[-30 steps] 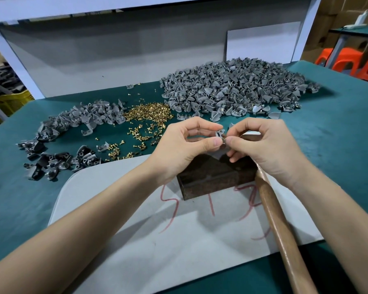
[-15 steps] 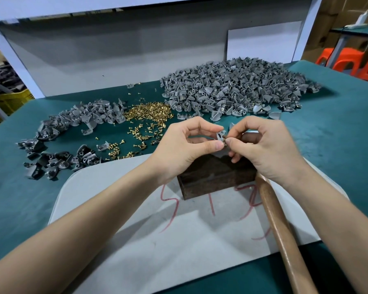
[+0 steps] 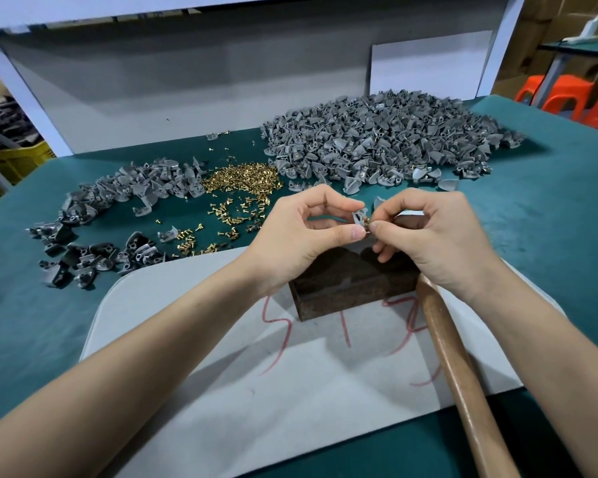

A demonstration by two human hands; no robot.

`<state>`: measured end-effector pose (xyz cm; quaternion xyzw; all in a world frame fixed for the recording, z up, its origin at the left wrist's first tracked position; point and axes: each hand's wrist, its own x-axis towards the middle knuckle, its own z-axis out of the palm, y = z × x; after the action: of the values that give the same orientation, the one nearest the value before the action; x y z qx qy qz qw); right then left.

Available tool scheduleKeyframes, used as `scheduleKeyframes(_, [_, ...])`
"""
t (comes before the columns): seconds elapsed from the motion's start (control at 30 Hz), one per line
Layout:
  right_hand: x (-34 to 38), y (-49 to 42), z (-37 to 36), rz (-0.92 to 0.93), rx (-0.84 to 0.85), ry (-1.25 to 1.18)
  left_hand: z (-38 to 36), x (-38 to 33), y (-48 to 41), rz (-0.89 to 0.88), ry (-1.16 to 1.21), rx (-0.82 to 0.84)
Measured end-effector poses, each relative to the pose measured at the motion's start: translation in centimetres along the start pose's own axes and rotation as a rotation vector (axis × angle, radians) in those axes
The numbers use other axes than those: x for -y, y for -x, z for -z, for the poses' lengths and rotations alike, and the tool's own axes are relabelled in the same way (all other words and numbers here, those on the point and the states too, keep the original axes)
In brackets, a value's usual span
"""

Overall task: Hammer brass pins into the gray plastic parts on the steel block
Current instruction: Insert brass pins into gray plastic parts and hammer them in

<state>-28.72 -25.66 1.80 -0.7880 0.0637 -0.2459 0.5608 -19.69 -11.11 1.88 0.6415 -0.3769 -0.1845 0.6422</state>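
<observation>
Closest to me, two bare forearms reach in from the bottom corners over a pale gray sheet (image 3: 290, 408) marked with red scrawl, which lies on a green bench (image 3: 549, 219). A wooden hammer handle (image 3: 463, 374) lies at a slant across the right side of the sheet. Its upper end is hidden beneath the right wrist, and I cannot see the head.

Just past the red marks, a dark steel block (image 3: 346, 288) sits on the sheet. Both hands hover above the block's far edge. The left hand (image 3: 297, 236) has thumb and forefinger curled into a pinch on a small gray plastic part (image 3: 358, 217), held in the air above the block, with the other fingers loosely bent behind. The right hand (image 3: 435, 236) meets it from the other side, thumb and forefinger pinching a brass pin (image 3: 367, 223) that touches the part. Its remaining fingers curl down toward the block.

Beyond the hands, to the left, a heap of loose pins (image 3: 242, 182) glints on the bench, with strays scattered nearer. Further left lies a small pile of gray parts (image 3: 135, 191). Far right, a much bigger mound of parts (image 3: 394, 139) spreads toward a white back panel (image 3: 187, 91). Orange stools (image 3: 573, 94) stand beyond the bench's right corner.
</observation>
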Motion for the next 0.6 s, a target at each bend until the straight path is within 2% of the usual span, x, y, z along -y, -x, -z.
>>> scheduleKeyframes(0.6, [0.15,0.21,-0.30,-0.014,0.002,-0.036,-0.01,0.11,0.03,-0.005,-0.014,0.004])
